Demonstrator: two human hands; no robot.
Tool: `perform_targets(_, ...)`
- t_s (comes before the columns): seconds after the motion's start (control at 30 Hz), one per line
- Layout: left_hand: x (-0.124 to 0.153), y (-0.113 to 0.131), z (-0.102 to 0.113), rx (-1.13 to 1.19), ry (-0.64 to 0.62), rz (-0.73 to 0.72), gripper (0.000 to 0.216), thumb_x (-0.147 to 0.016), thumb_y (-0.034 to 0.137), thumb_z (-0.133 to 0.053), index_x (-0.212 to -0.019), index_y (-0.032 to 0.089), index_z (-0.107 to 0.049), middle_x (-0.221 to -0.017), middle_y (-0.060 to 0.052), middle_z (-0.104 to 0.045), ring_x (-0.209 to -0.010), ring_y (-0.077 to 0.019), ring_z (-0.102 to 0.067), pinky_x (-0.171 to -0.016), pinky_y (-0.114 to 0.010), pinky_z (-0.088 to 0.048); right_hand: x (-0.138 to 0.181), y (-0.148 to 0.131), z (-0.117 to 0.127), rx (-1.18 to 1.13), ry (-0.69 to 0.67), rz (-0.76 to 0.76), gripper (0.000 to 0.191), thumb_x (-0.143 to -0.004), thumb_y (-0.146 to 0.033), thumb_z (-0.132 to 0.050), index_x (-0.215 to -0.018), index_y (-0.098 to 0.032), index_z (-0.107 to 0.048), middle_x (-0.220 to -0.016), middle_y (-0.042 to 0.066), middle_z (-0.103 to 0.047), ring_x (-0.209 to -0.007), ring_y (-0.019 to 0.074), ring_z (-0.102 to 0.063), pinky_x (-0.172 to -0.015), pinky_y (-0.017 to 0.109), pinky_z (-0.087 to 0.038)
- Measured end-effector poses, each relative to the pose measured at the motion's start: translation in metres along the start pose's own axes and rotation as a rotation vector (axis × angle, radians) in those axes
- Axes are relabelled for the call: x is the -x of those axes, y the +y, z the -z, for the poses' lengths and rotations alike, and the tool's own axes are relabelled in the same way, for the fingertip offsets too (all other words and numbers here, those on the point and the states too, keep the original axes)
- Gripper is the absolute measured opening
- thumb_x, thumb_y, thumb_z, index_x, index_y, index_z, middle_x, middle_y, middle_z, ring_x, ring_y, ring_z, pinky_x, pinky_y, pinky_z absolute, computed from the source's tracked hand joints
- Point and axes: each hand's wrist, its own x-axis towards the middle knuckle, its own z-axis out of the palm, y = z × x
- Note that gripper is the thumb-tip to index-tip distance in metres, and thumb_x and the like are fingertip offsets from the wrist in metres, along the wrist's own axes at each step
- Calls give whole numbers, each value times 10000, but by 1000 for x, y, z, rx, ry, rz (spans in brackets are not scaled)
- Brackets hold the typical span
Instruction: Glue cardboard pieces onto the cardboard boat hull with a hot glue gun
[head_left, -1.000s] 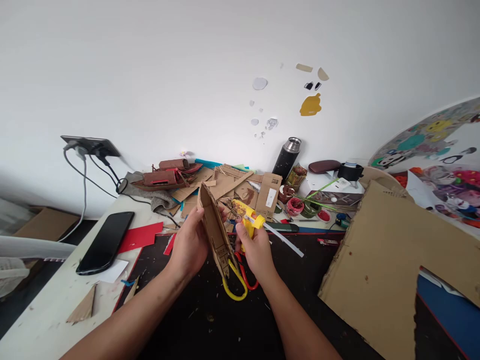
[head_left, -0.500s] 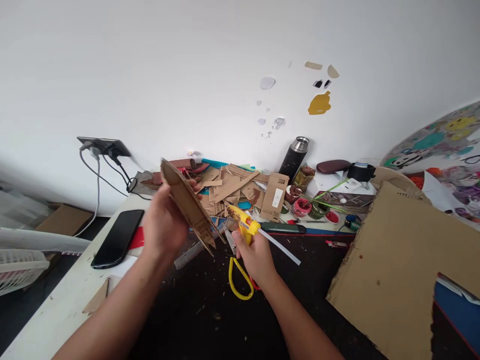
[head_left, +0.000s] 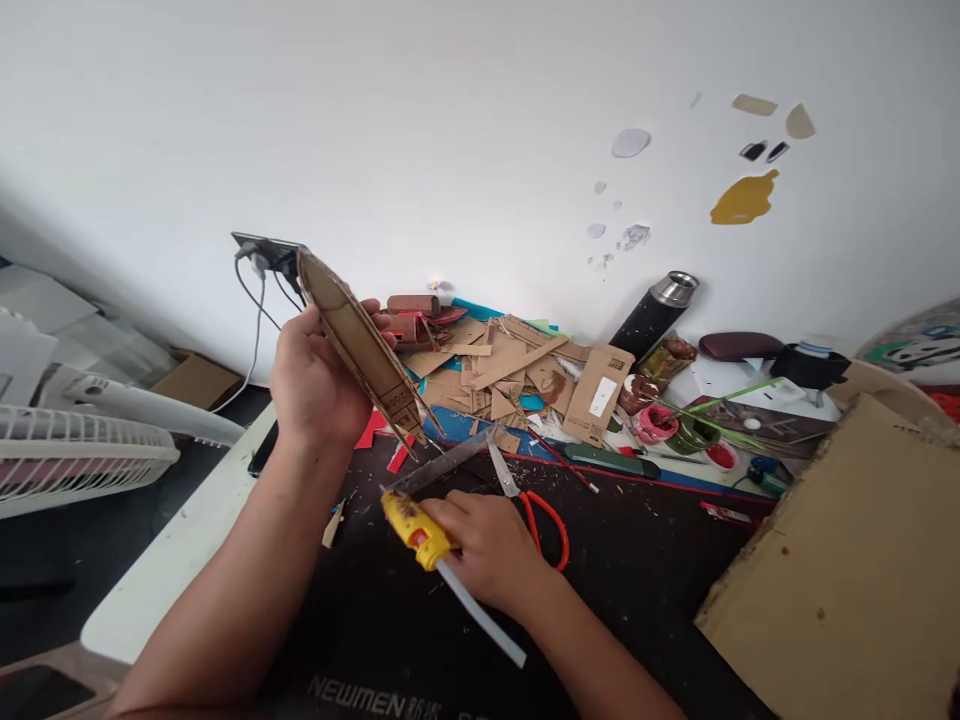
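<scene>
Held up in my left hand (head_left: 319,385) is a long, narrow cardboard boat-like shape (head_left: 360,345) with raised side walls. Its pointed end tilts up to the left, and its forked end hangs down to the right. My right hand (head_left: 487,545) grips a yellow hot glue gun (head_left: 412,525), its nozzle toward the upper left and a long white glue stick poking out of the back. The nozzle is below the cardboard piece and apart from it. Behind my right hand lie scissors (head_left: 551,530) with a red handle showing, beside a clear ruler (head_left: 442,462).
Cardboard scraps (head_left: 510,365) are heaped against the wall. A black flask (head_left: 656,315), open paint pots (head_left: 655,424) and a green cutter (head_left: 611,462) stand or lie to the right. A large cardboard sheet (head_left: 817,560) leans at far right. A white fan (head_left: 82,440) is at left.
My left hand has raised the cardboard piece and turned its inside more toward me. The glue gun has moved down and left, away from the scissors. The view has shifted left.
</scene>
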Motion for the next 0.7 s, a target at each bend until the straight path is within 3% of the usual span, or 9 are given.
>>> perform_targets(0.17, 5, -2, -5, -23, -17, 37, 345, -1031, 306, -480, -957, 182, -793, -844, -86, -795, -725, -196, -748, -692, -279, -634, -11, -16, -5, 143, -134, 131, 362, -1057, -375, -681, -1377, -207, -703, -1046, 73, -768, -924, 265, -699, -728, 357, -489)
perform_targets(0.3, 10, -10, -5, -77, -64, 82, 292, -1005, 337, -548, -938, 178, -784, -916, -87, -799, -814, -197, -753, -749, -257, -622, -10, -17, -6, 103, -115, 159, 423, -1018, -492, -747, -1308, -184, -742, -1039, 92, -754, -998, 291, -662, -830, 390, -516)
perform_targets(0.37, 11, -14, -4, -111, -95, 128, 309, -998, 348, -552, -934, 155, -785, -927, -98, -801, -812, -197, -750, -751, -256, -615, -6, -12, -6, 11, -47, 147, 469, -1000, -566, -752, -1281, -190, -763, -1023, 92, -757, -992, 288, -656, -872, 404, -521)
perform_targets(0.5, 17, -26, -4, -145, -130, 277, 349, -994, 367, -552, -979, 124, -802, -870, -97, -810, -704, -192, -729, -647, -273, -593, 2, 4, 0, -296, 217, 40, 290, -1072, -445, -676, -1124, -191, -807, -923, 79, -771, -904, 250, -681, -847, 382, -526)
perform_targets(0.57, 23, -34, -5, -155, -146, 385, 362, -994, 377, -559, -999, 117, -812, -842, -96, -811, -670, -195, -723, -613, -278, -590, 3, 11, 6, -506, 361, -96, 279, -1080, -428, -649, -1048, -200, -807, -894, 73, -772, -865, 235, -702, -813, 362, -534)
perform_targets(0.7, 36, -54, -7, -84, -207, 522, 287, -995, 308, -600, -1063, 137, -821, -947, -103, -843, -811, -217, -778, -777, -299, -645, 0, 22, 17, -1025, 533, -387, 455, -1011, -635, -671, -1039, -194, -781, -787, 41, -735, -683, 197, -690, -658, 316, -535)
